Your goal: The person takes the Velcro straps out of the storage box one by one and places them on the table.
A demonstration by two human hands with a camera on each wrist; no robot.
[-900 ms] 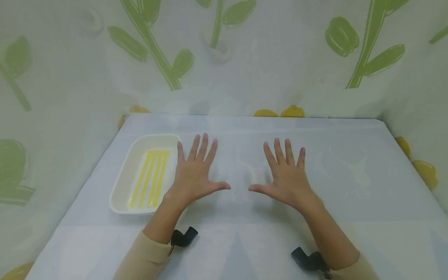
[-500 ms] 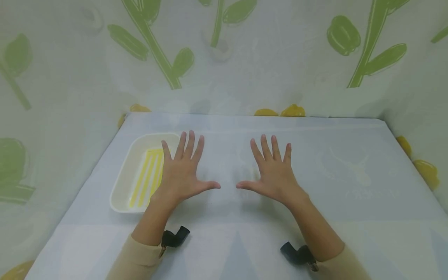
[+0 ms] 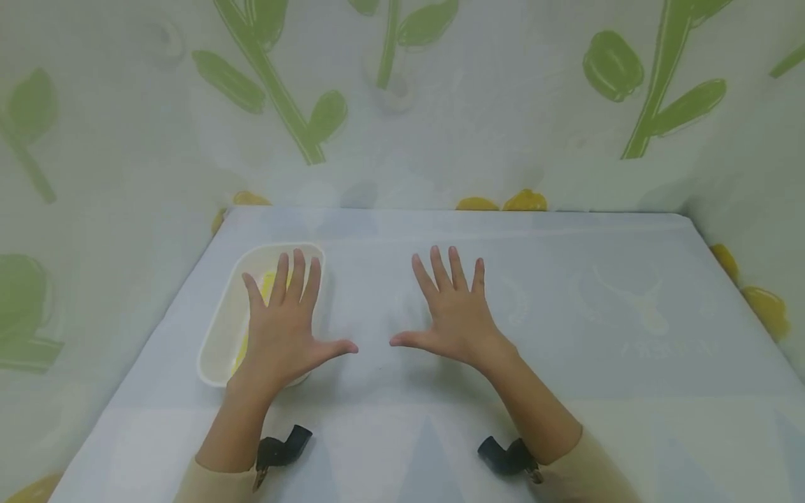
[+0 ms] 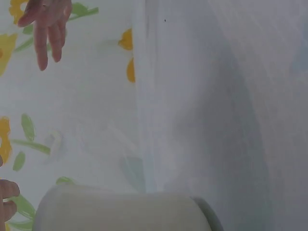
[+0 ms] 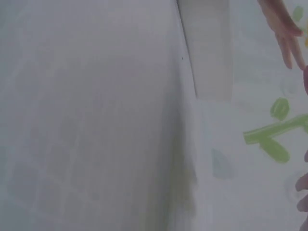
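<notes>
Both hands (image 3: 281,335) (image 3: 461,320) apart, fingers (image 3: 295,279) spread, thumbs (image 3: 335,348) inward; seemingly raised, height hard to judge.

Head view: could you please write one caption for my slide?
Left hand and right hand, both spread wide above a pale table, the left partly hiding a white tray.

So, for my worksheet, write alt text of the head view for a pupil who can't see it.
A person's left hand and right hand, fingers spread, are held above a pale tabletop. The left hand partly hides a white tray with yellow showing inside; behind is a leaf-patterned backdrop.
</notes>
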